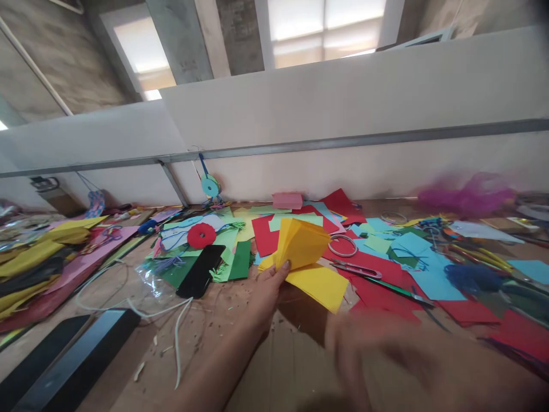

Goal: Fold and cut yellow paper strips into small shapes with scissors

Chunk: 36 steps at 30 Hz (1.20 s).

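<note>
Across the cluttered worktable (206,320), the right hand (380,340) is blurred; I cannot tell its opening or hold. Yellow paper sheets (304,243) fan above the table's middle, pinched in the closed left hand (270,286). A slackening thumb could spill them toward the pink-and-white cutter (358,270).

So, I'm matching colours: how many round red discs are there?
1: the red disc, just beyond the black phone, left of the held yellow paper. More may be hidden.
</note>
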{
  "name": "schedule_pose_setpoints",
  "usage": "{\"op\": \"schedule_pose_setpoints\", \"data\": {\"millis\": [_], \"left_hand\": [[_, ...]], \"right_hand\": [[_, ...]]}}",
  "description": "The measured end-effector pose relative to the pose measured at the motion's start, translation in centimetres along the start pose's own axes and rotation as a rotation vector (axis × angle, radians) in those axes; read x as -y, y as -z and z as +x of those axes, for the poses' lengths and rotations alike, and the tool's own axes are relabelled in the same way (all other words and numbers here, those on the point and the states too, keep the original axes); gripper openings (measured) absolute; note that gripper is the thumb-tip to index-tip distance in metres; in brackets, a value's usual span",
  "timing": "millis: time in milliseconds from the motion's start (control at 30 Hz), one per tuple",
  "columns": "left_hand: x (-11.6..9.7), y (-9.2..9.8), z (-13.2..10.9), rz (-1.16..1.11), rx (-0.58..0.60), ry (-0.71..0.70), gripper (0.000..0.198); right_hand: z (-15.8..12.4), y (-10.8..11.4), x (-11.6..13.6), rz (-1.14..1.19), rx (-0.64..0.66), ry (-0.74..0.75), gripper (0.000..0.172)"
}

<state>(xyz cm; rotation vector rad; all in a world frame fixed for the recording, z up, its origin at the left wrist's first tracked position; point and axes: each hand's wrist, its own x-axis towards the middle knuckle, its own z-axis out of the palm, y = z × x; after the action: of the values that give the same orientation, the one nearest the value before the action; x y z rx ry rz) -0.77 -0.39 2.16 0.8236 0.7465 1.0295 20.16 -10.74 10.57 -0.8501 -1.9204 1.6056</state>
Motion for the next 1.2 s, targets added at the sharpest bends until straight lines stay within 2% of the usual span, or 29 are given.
{"op": "schedule_pose_setpoints", "data": {"millis": [33, 100, 133, 167, 233, 267, 333, 433, 567, 733, 867, 933, 1067, 1200], "left_hand": [[-0.1, -0.1, -0.1, -0.004, -0.006, 0.001, 0.042], [-0.2, -0.4, -0.2, -0.015, -0.004, 0.008, 0.045], [-0.3, -0.4, -0.3, -0.021, 0.001, 0.009, 0.046], [-0.4, -0.5, -0.3, -0.026, 0.009, 0.011, 0.047], [-0.5, -0.6, -0.4, -0.026, 0.022, 0.022, 0.048], [-0.5, -0.7, -0.5, -0.023, 0.023, 0.032, 0.048], [-0.5, -0.7, -0.5, -0.015, 0.026, 0.052, 0.050], [-0.3, -0.6, -0.5, -0.004, 0.050, 0.057, 0.051], [0.4, -0.2, -0.3, 0.035, 0.113, 0.046, 0.048], [0.7, -0.1, -0.4, 0.091, 0.138, 0.061, 0.046], [0.7, -0.2, -0.5, 0.160, 0.211, 0.078, 0.045], [0.8, -0.2, -0.4, 0.158, 0.183, 0.065, 0.045], [1.0, 0.3, 0.1, 0.065, 0.051, 0.038, 0.047], [1.0, 0.7, 0.4, 0.042, 0.029, 0.022, 0.048]], "right_hand": [[1.0, 0.8, -0.4, -0.002, -0.090, -0.002, 0.024], [2.7, 2.3, -1.8, -0.011, -0.449, -0.064, 0.018], [3.4, 2.8, -2.8, 0.026, -0.553, -0.120, 0.018], [4.0, 3.2, -3.8, 0.102, -0.573, -0.167, 0.022], [4.5, 3.5, -5.7, 0.296, -0.510, -0.223, 0.040], [4.7, 3.5, -6.5, 0.371, -0.487, -0.218, 0.043], [4.7, 3.5, -7.4, 0.447, -0.483, -0.208, 0.038], [4.7, 3.6, -7.7, 0.388, -0.573, -0.241, 0.026], [4.8, 4.0, -7.4, 0.315, -0.617, -0.227, 0.031], [4.9, 3.9, -7.8, 0.391, -0.625, -0.253, 0.028], [5.0, 3.5, -7.6, 0.435, -0.708, -0.226, 0.026], [5.0, 3.4, -7.3, 0.437, -0.710, -0.218, 0.027], [4.9, 3.7, -6.9, 0.486, -0.632, -0.158, 0.033], [4.7, 4.2, -7.7, 0.451, -0.597, -0.211, 0.041]]}}
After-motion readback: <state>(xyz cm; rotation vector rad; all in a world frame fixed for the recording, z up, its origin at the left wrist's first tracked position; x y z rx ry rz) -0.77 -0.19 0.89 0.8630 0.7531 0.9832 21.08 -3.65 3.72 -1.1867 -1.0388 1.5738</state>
